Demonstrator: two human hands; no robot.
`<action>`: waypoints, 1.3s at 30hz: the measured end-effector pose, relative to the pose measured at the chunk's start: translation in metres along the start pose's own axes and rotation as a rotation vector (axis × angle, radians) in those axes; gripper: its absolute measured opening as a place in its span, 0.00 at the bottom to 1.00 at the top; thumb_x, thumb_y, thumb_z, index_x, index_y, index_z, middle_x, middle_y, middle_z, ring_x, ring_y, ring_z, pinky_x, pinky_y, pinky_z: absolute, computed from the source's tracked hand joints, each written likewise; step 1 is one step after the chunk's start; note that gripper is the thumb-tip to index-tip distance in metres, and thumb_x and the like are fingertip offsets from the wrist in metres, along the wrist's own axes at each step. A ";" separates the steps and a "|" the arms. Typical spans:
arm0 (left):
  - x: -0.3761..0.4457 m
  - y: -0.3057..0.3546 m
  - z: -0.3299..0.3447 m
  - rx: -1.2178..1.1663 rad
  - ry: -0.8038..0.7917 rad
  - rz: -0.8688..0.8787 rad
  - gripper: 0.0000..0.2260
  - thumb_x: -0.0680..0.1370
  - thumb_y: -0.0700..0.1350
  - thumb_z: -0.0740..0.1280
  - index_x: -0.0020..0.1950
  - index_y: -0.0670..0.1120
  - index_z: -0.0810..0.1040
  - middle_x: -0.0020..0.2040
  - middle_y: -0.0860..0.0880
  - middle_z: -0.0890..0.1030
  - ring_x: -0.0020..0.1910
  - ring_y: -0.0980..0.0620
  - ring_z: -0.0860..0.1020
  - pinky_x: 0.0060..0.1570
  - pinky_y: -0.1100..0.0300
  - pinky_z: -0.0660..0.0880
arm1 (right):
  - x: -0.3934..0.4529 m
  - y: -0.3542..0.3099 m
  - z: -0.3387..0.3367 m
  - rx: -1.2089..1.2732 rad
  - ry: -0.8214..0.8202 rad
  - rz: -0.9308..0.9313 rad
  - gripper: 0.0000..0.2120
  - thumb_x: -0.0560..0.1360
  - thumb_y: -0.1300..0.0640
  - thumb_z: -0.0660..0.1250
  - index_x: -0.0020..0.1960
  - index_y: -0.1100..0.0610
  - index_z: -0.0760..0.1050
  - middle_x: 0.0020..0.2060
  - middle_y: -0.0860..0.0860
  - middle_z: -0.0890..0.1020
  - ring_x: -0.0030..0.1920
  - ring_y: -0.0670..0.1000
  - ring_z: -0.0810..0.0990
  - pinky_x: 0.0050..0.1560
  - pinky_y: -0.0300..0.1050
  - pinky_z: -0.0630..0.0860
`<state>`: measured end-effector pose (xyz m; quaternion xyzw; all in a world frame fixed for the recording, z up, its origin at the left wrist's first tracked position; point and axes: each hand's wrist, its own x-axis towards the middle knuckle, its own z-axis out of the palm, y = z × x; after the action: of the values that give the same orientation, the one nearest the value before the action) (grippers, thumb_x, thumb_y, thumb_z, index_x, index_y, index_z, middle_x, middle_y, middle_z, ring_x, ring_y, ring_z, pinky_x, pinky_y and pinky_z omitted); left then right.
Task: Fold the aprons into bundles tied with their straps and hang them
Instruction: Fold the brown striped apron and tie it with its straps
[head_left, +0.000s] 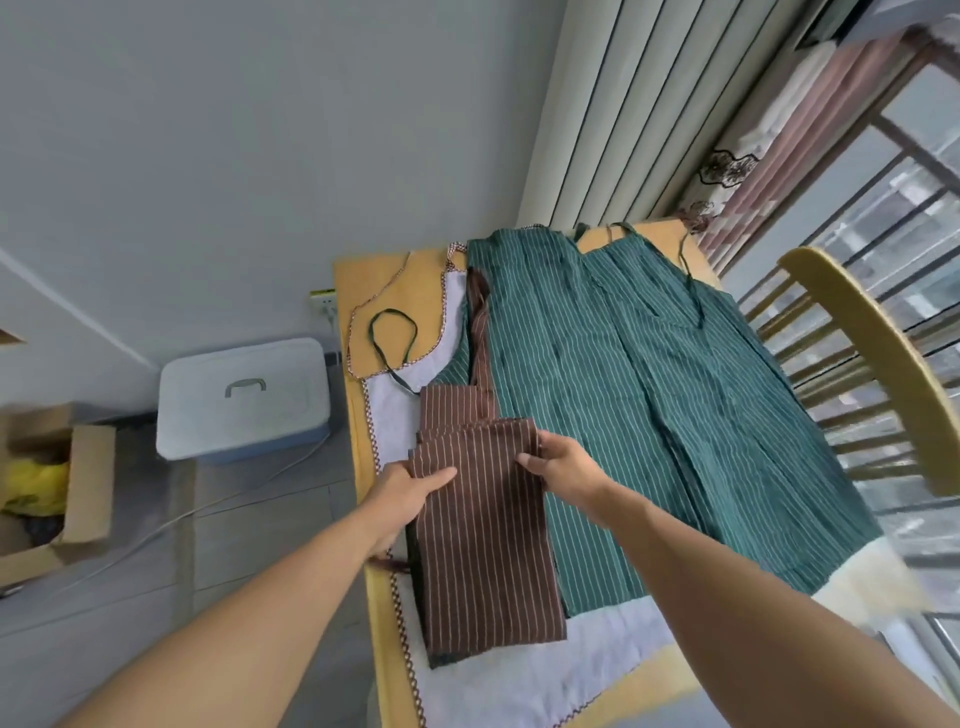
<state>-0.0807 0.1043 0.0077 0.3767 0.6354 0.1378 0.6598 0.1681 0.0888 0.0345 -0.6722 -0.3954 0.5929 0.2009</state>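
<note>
The worktop (358, 291) has a big green apron (649, 389) spread flat on it. On top, near the front, lies the brown apron (488, 545), folded long. It looks soft, thin and floppy. The left hand (410, 488) and right hand (566, 462) both pinch its folded top edge, a good place to hold

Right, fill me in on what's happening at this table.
A person is folding the brown striped apron on the wooden table. The left hand and right hand each grip a side of its folded upper edge. Green striped aprons and a white apron lie flat, not yet folded.
</note>
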 end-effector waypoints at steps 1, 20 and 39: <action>0.010 0.006 -0.001 0.009 0.040 0.009 0.20 0.74 0.56 0.77 0.59 0.45 0.81 0.53 0.48 0.86 0.53 0.49 0.83 0.57 0.52 0.79 | 0.011 -0.004 -0.001 0.027 0.008 -0.001 0.09 0.82 0.61 0.65 0.59 0.54 0.81 0.53 0.49 0.87 0.56 0.49 0.85 0.68 0.57 0.76; 0.095 0.039 -0.001 0.114 0.503 0.220 0.08 0.78 0.40 0.73 0.56 0.44 0.79 0.51 0.50 0.82 0.47 0.50 0.81 0.41 0.64 0.74 | 0.110 -0.019 -0.004 -0.266 0.171 0.104 0.18 0.86 0.54 0.58 0.74 0.56 0.67 0.52 0.50 0.80 0.40 0.47 0.77 0.41 0.40 0.73; 0.125 0.045 0.006 0.225 0.520 0.186 0.17 0.78 0.56 0.71 0.39 0.49 0.68 0.35 0.52 0.71 0.36 0.49 0.70 0.34 0.56 0.65 | 0.128 -0.021 -0.002 -0.398 0.358 -0.096 0.03 0.83 0.52 0.65 0.56 0.48 0.73 0.47 0.39 0.77 0.47 0.47 0.80 0.52 0.53 0.80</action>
<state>-0.0425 0.2157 -0.0542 0.4560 0.7572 0.2182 0.4137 0.1622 0.2010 -0.0313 -0.7729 -0.4938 0.3651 0.1596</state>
